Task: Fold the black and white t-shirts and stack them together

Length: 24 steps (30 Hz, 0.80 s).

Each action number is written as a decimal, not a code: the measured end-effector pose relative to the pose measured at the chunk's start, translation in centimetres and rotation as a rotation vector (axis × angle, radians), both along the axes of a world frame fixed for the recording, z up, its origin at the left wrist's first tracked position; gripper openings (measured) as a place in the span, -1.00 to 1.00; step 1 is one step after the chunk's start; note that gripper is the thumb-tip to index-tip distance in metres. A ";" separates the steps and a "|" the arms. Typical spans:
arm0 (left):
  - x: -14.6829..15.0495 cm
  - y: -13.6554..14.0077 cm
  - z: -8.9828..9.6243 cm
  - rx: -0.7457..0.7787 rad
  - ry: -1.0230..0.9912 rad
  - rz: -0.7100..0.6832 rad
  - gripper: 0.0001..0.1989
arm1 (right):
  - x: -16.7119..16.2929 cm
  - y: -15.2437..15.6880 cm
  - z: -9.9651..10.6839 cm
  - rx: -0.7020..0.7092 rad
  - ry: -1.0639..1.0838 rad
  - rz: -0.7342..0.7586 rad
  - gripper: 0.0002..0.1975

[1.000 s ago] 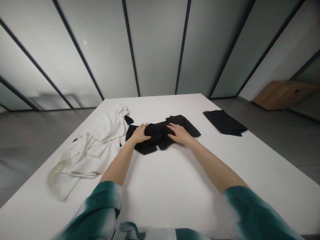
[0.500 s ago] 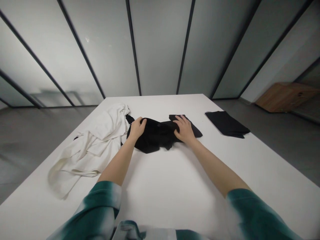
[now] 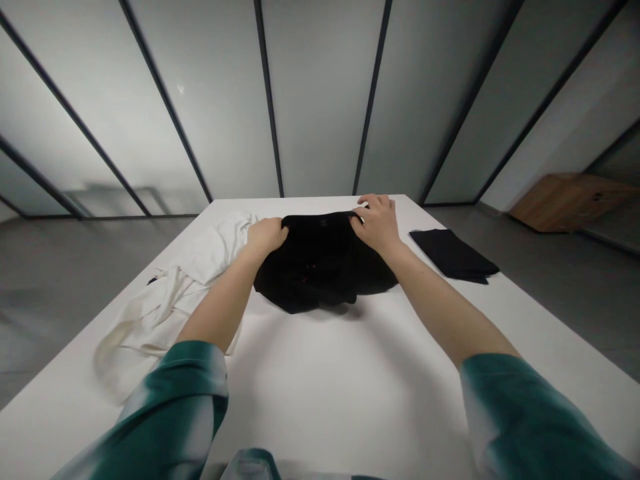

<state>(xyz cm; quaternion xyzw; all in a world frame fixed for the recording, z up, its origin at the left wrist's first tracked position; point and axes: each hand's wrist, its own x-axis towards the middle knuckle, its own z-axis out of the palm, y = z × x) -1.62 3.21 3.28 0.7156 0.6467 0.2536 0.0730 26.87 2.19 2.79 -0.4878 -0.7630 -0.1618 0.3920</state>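
Note:
A black garment point(image 3: 320, 260) hangs between my two hands, its top edge stretched nearly straight and its lower part slumped on the white table. At the left end of that edge, my left hand point(image 3: 269, 235) is closed on the cloth. My right hand point(image 3: 377, 220) pinches the right end between thumb and finger, with the other fingers bent above it. The exact kind of garment cannot be made out. A small pale mark, perhaps a label, shows inside the upper edge.
White crumpled cloth point(image 3: 200, 257) lies along the left side of the table point(image 3: 325, 387), partly behind my left forearm. A folded black cloth point(image 3: 453, 253) rests near the right edge. Beyond the table stand frosted glass panels point(image 3: 320, 100), and a wooden cabinet point(image 3: 570, 200) is at the far right.
Both hands have raised the black garment's far edge, which is now pulled straight between them. My right hand moved up and away and now grips cloth instead of resting over it.

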 end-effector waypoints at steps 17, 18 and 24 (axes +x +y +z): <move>2.4 -1.1 -2.8 -0.032 -0.337 -0.121 -0.77 | -2.4 -2.0 -1.4 -0.597 0.718 0.582 -0.58; 1.2 -1.5 -3.3 -0.060 -0.445 -0.083 -0.77 | -0.7 -2.3 -3.1 -0.577 0.768 0.508 -0.58; -5.7 -8.7 1.1 0.311 -1.157 0.154 -0.72 | 8.0 -3.4 -12.0 -0.568 0.934 -0.052 -0.73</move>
